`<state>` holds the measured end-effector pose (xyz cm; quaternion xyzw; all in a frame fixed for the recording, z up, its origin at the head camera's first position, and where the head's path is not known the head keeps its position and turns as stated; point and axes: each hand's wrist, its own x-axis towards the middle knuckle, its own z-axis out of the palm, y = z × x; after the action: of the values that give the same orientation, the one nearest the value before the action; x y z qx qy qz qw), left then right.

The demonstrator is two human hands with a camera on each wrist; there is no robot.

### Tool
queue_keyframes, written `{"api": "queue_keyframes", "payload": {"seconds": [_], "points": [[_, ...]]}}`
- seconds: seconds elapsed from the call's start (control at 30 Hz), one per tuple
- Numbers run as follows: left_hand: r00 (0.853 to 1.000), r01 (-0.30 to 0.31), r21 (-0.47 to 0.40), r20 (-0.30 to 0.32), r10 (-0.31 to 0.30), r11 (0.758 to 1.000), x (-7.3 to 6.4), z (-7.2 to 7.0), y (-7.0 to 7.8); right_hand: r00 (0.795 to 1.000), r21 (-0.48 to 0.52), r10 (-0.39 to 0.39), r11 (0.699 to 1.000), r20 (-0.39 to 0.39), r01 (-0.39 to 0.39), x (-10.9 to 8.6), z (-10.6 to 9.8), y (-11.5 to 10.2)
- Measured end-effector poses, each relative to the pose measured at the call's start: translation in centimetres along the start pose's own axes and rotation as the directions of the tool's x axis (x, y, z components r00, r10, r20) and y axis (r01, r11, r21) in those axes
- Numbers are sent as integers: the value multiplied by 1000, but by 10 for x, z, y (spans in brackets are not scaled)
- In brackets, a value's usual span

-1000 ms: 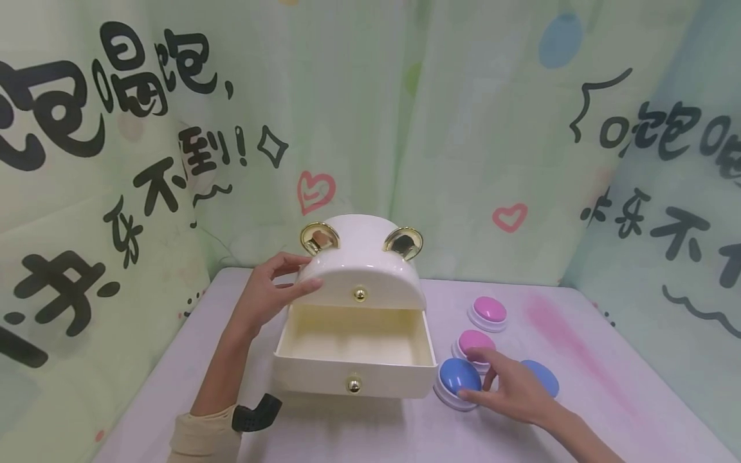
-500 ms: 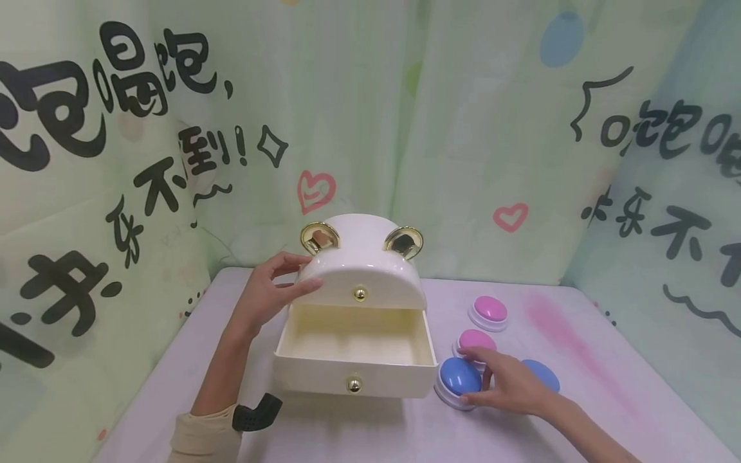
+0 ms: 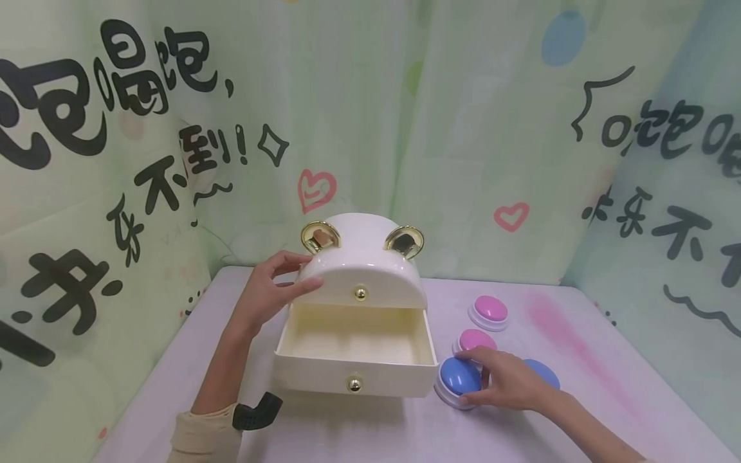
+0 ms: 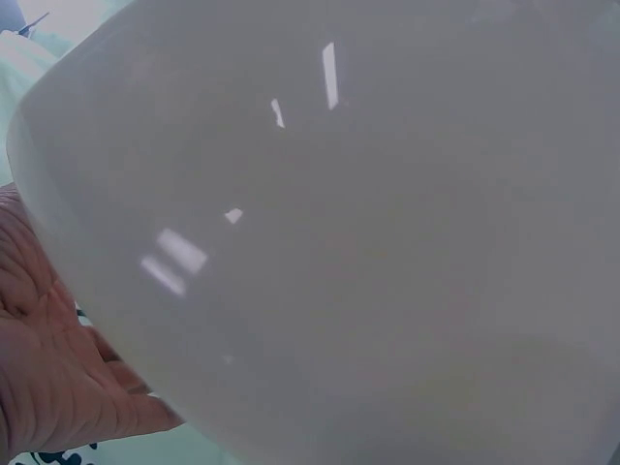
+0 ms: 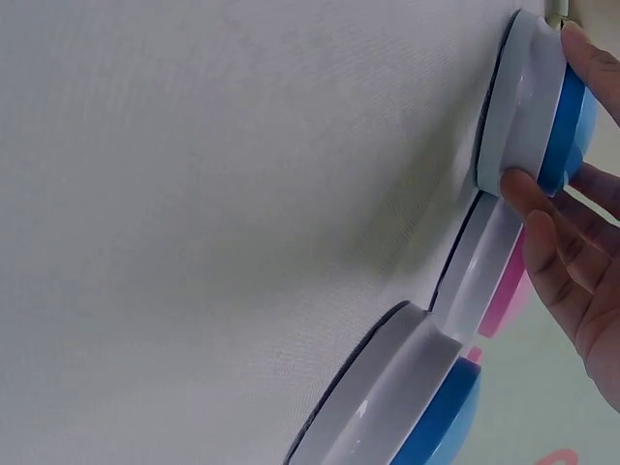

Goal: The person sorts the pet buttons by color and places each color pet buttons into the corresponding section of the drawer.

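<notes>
A glossy white drawer box (image 3: 365,257) with gold ears stands on the table, its lower drawer (image 3: 354,379) pulled out and bare inside. My left hand (image 3: 269,292) holds the box's left side, thumb at the front edge and fingers behind. The left wrist view is mostly filled by the white shell (image 4: 339,242), with part of the hand (image 4: 58,358) at its left. To the right of the drawer, my right hand (image 3: 512,382) grips a blue round push light or button (image 3: 460,375) with a white base, thumb and fingertips on opposite sides. It sits on the table.
Two pink round buttons, a farther one (image 3: 490,310) and a nearer one (image 3: 477,339), stand behind the gripped button. Another blue button (image 3: 542,373) lies partly hidden behind my right hand. A printed curtain (image 3: 359,116) hangs behind the white table (image 3: 359,427).
My right hand's fingers have shifted slightly and settled around the blue button. The left hand, box and drawer stay as they were.
</notes>
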<state>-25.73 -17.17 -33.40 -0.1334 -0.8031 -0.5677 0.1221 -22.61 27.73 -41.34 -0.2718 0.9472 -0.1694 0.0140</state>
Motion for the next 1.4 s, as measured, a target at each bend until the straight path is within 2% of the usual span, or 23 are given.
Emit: {"api": "queue_keyframes", "payload": {"seconds": [0.17, 0.3, 0.5, 0.9, 1.1, 1.4], "points": [[1000, 2, 1, 0, -2, 1000, 0, 0, 0, 1000, 35, 13, 999, 25, -14, 0, 0, -1], [1000, 1, -1, 0, -1, 1000, 0, 0, 0, 999, 25, 21, 999, 26, -21, 1, 2, 2], [1000, 2, 3, 1, -2, 1000, -1, 0, 0, 1000, -17, -8, 1000, -8, 8, 1, 6, 4], [1000, -10, 3, 4, 10, 1000, 0, 0, -1, 996, 2, -2, 1000, -95, 2, 0, 15, 6], [1000, -18, 1, 1, 18, 1000, 1, 1, -2, 984, 135, 1, 991, -180, 24, -1, 17, 10], [1000, -19, 1, -2, 19, 1000, 0, 1, -1, 951, 314, 85, 949, -297, 14, -6, 13, 8]]}}
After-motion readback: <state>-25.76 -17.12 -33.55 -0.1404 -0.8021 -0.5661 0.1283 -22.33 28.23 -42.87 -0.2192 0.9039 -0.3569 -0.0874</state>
